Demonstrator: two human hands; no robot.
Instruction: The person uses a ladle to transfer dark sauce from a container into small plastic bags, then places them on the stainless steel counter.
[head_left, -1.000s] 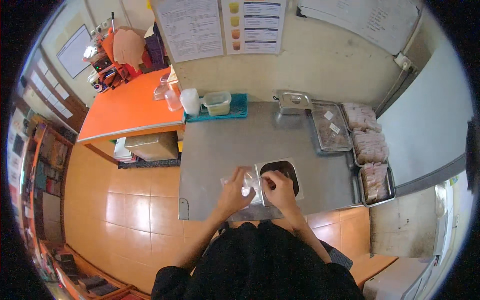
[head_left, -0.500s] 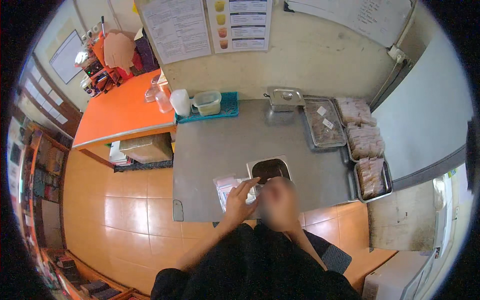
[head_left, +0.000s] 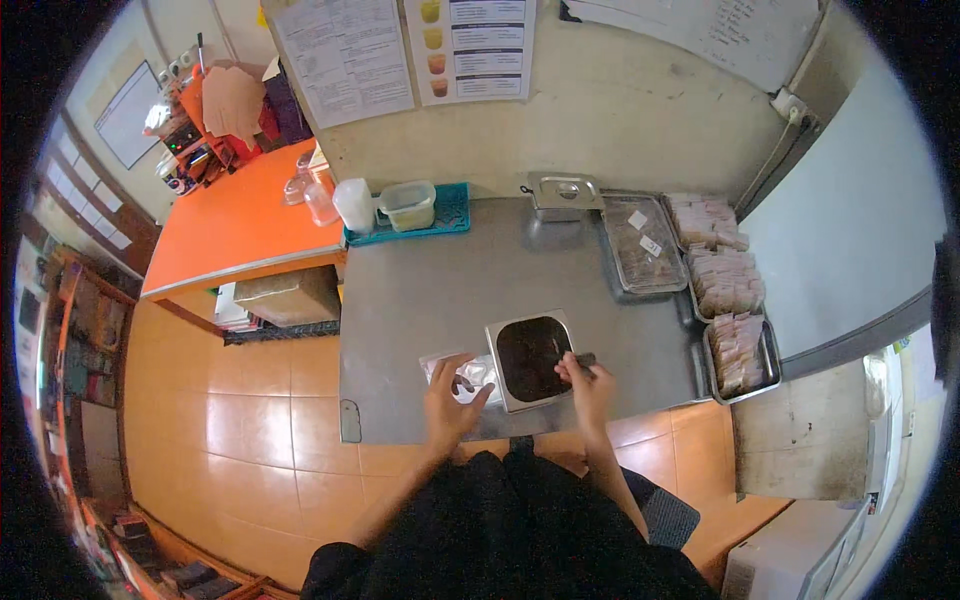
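Observation:
A rectangular metal pan [head_left: 494, 372] with dark brown contents [head_left: 530, 360] sits near the front edge of the steel table. My right hand [head_left: 590, 385] is at its right rim, fingers closed on a small dark-handled spoon [head_left: 587, 359]. The thin end of the spoon points into the pan, and its tip is too small to make out well. On the pan's left lie clear plastic bags [head_left: 480, 378], partly covered by my left hand [head_left: 450, 402]. That hand is open above them, thumb and fingers curved apart.
Packed bags fill metal trays [head_left: 741, 388] along the right side of the steel table [head_left: 440, 290]. Behind are a lidded tray [head_left: 645, 245] and a lidded steel pan [head_left: 563, 192]. A teal tray [head_left: 455, 210] with plastic tubs stands back left, beside an orange counter [head_left: 225, 225].
My hands, close together over the pan's near edge before, have moved apart. My right hand has shifted right to the pan's rim, and my left hand has moved left over the bags.

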